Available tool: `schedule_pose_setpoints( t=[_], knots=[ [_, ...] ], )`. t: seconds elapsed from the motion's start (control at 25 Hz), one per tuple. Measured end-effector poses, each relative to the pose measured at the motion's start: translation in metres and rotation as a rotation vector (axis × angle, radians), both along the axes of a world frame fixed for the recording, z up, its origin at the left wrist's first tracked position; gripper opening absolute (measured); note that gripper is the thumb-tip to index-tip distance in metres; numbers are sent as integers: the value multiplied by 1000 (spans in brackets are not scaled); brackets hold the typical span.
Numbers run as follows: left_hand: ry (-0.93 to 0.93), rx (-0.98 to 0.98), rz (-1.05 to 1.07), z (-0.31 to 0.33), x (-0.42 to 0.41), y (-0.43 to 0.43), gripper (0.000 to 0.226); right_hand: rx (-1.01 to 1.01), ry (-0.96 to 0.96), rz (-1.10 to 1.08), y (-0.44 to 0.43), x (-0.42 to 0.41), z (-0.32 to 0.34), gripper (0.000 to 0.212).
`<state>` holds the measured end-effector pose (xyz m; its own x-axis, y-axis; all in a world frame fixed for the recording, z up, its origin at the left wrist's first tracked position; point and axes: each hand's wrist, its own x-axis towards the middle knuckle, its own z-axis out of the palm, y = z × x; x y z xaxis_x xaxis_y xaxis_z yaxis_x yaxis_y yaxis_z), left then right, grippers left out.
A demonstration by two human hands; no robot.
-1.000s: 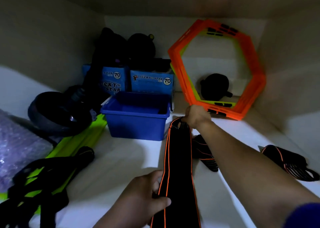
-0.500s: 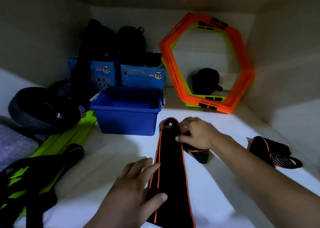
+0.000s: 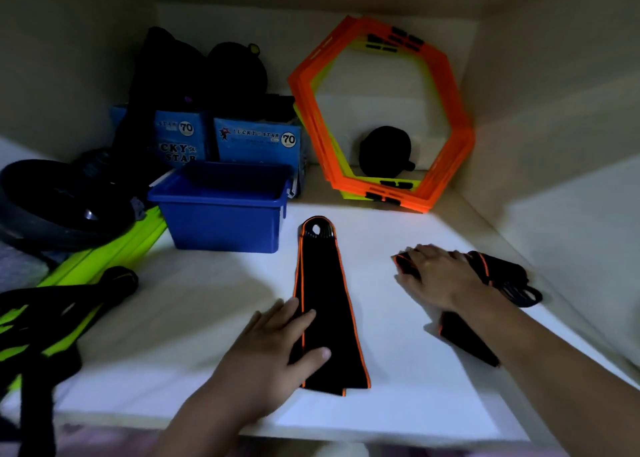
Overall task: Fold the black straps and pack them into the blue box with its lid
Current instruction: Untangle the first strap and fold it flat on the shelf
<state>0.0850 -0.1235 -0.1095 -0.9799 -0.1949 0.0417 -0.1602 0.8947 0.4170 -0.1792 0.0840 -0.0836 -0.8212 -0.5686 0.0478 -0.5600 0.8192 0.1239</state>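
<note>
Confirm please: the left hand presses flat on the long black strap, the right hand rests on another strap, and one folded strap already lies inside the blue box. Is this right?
Not quite. The head view shows nothing visible inside the blue box. The rest holds: the left hand presses on the long black strap, and the right hand rests on another strap.

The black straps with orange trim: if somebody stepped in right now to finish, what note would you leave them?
Left hand: flat, pressing the near end of the long black strap with orange edging, which lies lengthwise on the white shelf.
Right hand: open, resting on a second black and orange strap, beside a bunched strap. Nothing is gripped.
The blue plastic box stands open behind the long strap; no strap shows inside, and I cannot see its lid.
Done: long strap laid flat, apparently doubled.
Left: fold the straps, pack them, fit the lid.
</note>
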Motion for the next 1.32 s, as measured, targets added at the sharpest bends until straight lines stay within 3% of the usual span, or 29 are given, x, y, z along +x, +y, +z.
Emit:
schedule_pose_setpoints(
  t=[0.16,0.32,0.56,0.8,0.92,1.0,1.08,1.32],
  knots=[
    [241,161,124,1,4,-10,56,-289,84,222,6,68,6,71],
    [361,-99,203,-16,26,-34,29,-364,-81,343,6,144,-26,63],
    [374,-152,148,-15,18,-3,35,-291,-172,313,0,151,-41,81],
    [351,-179,190,-18,12,12,25,-358,-236,290,2,152,-44,80],
    [330,-153,190,-17,13,10,54,-418,-276,301,3,152,-45,74],
    [306,-127,114,-13,14,4,75,-505,-338,327,5,147,-41,72],
    [270,-167,-47,-9,13,-6,82,-512,-396,400,8,137,-32,70],
    [88,-143,-389,-8,7,-29,64,-183,-392,700,13,127,-27,71]
  ],
)
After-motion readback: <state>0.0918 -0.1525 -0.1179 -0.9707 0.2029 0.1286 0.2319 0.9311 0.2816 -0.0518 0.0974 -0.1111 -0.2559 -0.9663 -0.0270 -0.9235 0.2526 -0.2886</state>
